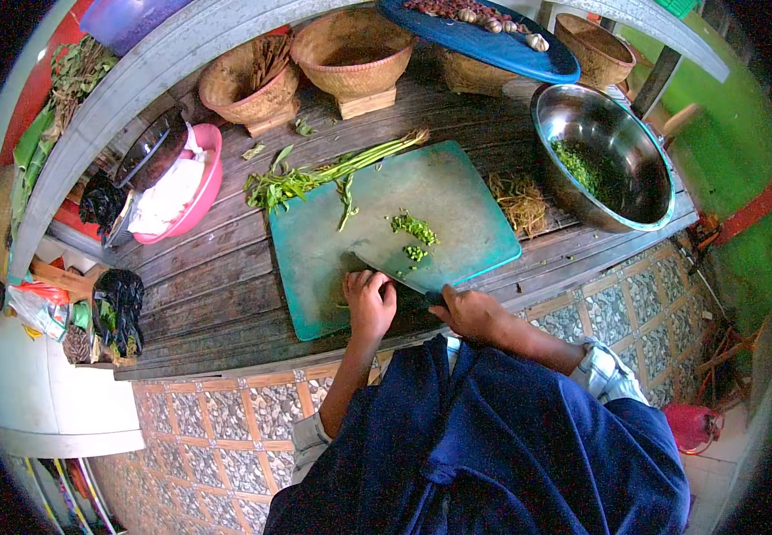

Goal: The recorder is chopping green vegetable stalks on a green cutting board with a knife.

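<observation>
My right hand point(471, 311) is closed around the dark handle of a kitchen knife point(391, 269). Its blade lies across the near part of a green-edged cutting board point(453, 174), pointing to the upper left. Close beside the blade, my left hand point(369, 302) rests on the board with curled fingers; whether anything is under them is hidden. Just beyond the knife are small piles of chopped green stems point(414, 229). A bunch of long leafy green stems point(332, 170) lies over the board's far edge, and a loose leafy sprig point(346, 202) lies on it.
Right of the board are trimmed roots point(519, 204) and a steel bowl point(626, 160) with chopped greens. Woven baskets point(352, 57) and a blue tray point(493, 40) of garlic and shallots stand behind. A pink basin point(208, 177) is left, on the wooden slatted table point(212, 287).
</observation>
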Demonstrator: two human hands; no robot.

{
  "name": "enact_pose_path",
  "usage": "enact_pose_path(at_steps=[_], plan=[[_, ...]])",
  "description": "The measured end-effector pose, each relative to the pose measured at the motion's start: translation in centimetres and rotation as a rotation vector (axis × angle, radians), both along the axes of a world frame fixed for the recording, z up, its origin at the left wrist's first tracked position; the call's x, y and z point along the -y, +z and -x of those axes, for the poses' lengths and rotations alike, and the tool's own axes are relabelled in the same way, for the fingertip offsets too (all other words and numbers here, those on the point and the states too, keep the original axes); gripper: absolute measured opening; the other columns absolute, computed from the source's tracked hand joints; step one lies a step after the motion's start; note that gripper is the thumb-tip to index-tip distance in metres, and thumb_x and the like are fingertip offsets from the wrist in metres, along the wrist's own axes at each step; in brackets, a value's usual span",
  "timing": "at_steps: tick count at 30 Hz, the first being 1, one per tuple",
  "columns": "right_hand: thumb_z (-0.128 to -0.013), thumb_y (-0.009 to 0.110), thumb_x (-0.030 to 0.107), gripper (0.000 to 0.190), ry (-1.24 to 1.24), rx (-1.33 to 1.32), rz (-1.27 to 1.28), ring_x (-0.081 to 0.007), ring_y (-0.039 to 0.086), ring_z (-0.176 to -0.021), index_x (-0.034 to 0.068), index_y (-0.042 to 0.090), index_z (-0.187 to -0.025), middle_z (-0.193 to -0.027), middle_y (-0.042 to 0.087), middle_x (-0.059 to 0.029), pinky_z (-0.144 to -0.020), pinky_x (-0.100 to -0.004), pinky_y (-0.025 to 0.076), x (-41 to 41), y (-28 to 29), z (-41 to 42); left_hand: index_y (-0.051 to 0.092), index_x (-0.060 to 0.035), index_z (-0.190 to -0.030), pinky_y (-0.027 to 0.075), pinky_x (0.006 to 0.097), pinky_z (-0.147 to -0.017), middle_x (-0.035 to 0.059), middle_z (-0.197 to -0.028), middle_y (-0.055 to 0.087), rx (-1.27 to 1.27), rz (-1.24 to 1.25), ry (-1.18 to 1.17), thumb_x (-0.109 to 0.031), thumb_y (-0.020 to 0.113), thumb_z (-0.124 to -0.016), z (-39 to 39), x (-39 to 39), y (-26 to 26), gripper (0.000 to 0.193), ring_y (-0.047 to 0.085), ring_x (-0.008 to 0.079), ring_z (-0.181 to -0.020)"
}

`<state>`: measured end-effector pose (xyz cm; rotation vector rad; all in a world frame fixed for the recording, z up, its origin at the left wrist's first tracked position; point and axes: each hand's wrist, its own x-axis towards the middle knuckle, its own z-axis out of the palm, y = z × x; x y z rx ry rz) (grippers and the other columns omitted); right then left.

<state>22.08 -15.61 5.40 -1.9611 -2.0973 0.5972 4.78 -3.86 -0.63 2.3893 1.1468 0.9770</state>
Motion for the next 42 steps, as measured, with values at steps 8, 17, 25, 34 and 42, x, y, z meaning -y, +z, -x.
enact_pose_path(at_steps=[8,17,25,34,42], plan=[[-0.089,0.046,0.049,0.053,-0.107,-0.266,0.126,-0.0463,0.059,-0.080,-0.003,0.052,-0.094,-0.079,0.060,-0.0293,-0.068,-0.0528,0.047,-1.9,-1.2,-1.9,0.058,-0.0083,-0.076,0.037,0.0459,-0.084,0.0095,-0.077,0.058,0.108,0.074,-0.032,-0.009,0.063,-0.071,0.1,-0.1,-0.9,0.007,0.052,0.0314,-0.082],[-0.089,0.052,0.039,0.041,-0.057,-0.041,-0.168,-0.0426,0.057,-0.051,-0.002,0.045,-0.091,-0.052,0.054,-0.0228,-0.043,-0.0507,0.044,1.7,-1.3,-0.5,0.054,-0.0054,-0.072,0.035,0.0508,-0.090,0.0121,-0.074,0.054,0.051,-0.047,-0.013,-0.009,0.063,-0.070,-0.1,0.0,-0.6,0.010,0.051,0.0347,-0.082],[-0.090,0.045,0.045,0.050,-0.052,-0.098,-0.042,-0.0440,0.061,-0.063,-0.005,0.050,-0.093,-0.068,0.060,-0.0254,-0.056,-0.0515,0.049,-0.7,-1.7,0.2,0.055,-0.0056,-0.073,0.037,0.0487,-0.088,0.0113,-0.074,0.055,0.080,0.000,-0.036,-0.007,0.063,-0.068,0.3,-0.3,-1.5,0.010,0.051,0.0329,-0.080],[-0.090,0.047,0.046,0.051,-0.083,-0.230,0.050,-0.0450,0.059,-0.074,-0.005,0.052,-0.091,-0.072,0.059,-0.0274,-0.064,-0.0512,0.047,-0.3,0.5,-1.2,0.056,-0.0060,-0.073,0.038,0.0455,-0.083,0.0092,-0.070,0.056,0.152,0.037,-0.039,-0.006,0.063,-0.068,0.5,0.2,-1.1,0.009,0.053,0.0298,-0.072],[-0.090,0.045,0.045,0.049,-0.059,-0.125,0.044,-0.0456,0.060,-0.063,-0.004,0.046,-0.100,-0.067,0.060,-0.0273,-0.055,-0.0550,0.048,0.9,-1.1,-0.2,0.053,-0.0044,-0.072,0.035,0.0538,-0.094,0.0109,-0.071,0.054,0.086,-0.007,-0.047,-0.005,0.062,-0.068,0.3,0.2,-0.3,0.010,0.053,0.0331,-0.078]])
